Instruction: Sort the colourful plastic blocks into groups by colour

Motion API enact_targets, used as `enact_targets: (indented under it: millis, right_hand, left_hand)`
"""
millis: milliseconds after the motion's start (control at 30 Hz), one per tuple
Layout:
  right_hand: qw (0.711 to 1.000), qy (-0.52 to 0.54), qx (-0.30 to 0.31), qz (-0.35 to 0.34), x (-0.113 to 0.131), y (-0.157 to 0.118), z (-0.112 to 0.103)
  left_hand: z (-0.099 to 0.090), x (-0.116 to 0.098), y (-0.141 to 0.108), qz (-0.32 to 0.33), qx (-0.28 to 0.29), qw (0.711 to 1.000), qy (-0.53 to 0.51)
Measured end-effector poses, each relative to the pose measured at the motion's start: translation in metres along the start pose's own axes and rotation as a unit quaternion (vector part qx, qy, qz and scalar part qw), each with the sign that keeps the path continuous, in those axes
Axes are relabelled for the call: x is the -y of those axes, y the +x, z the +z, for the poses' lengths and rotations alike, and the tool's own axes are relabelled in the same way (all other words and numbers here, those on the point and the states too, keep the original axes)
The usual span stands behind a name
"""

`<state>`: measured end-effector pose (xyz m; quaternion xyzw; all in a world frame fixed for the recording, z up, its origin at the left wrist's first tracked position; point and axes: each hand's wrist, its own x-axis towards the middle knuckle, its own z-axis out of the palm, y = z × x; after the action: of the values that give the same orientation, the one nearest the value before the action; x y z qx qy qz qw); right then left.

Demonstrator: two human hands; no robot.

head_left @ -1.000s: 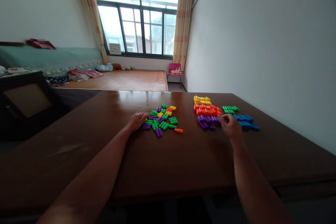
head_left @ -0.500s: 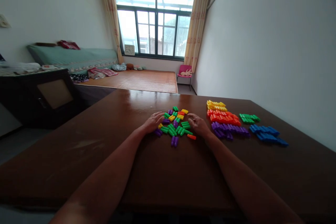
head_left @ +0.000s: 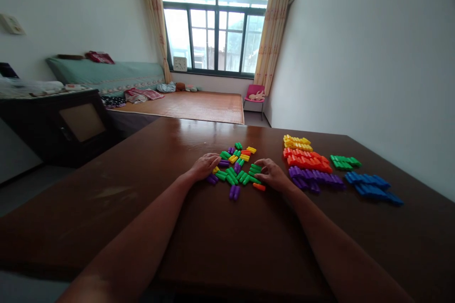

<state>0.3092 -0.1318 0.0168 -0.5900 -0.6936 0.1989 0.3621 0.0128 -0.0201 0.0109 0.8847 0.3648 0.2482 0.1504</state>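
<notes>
A mixed heap of small plastic pieces lies mid-table, many of them green pieces (head_left: 231, 176) shaped like paired rounded pegs. My left hand (head_left: 204, 166) rests at the heap's left side, fingers stretched toward a purple piece (head_left: 223, 164) and a yellow piece (head_left: 215, 170). On the other side, my right hand (head_left: 273, 174) has its thumb and fingers apart beside stacked green pieces (head_left: 254, 169); whether it touches them is hard to tell. An orange piece (head_left: 259, 187) lies just below the right fingers. Nearer me sits a purple pair (head_left: 234, 192).
Rows sorted by colour stand on the right of the brown table (head_left: 199, 241): yellow pieces (head_left: 297, 143), orange pieces (head_left: 307, 160), purple pieces (head_left: 316, 178), green pieces (head_left: 345, 162) and blue pieces (head_left: 371, 187). Beyond are a bed (head_left: 206, 106) and a pink chair (head_left: 255, 92).
My right hand has moved slightly down and its fingers have come closer to the green pieces. My left hand stays at the heap's left edge. The camera view has shifted a little.
</notes>
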Motion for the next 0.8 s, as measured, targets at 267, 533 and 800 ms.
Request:
enact_targets:
  millis: [267,533,800]
  right_hand:
    - [0.998,-0.028,-0.035,0.033,0.012,-0.004,-0.012]
    - [0.998,0.002,-0.022,0.053,-0.001,-0.002,-0.020]
    - [0.998,-0.030,-0.024,0.045,-0.002,0.000,-0.018]
  left_hand:
    - [0.001,0.005,0.001,0.001,0.011,1.000,0.005]
    - [0.000,0.007,0.003,0.008,0.018,1.000,0.004]
    - [-0.003,0.004,0.006,0.005,0.024,1.000,0.006]
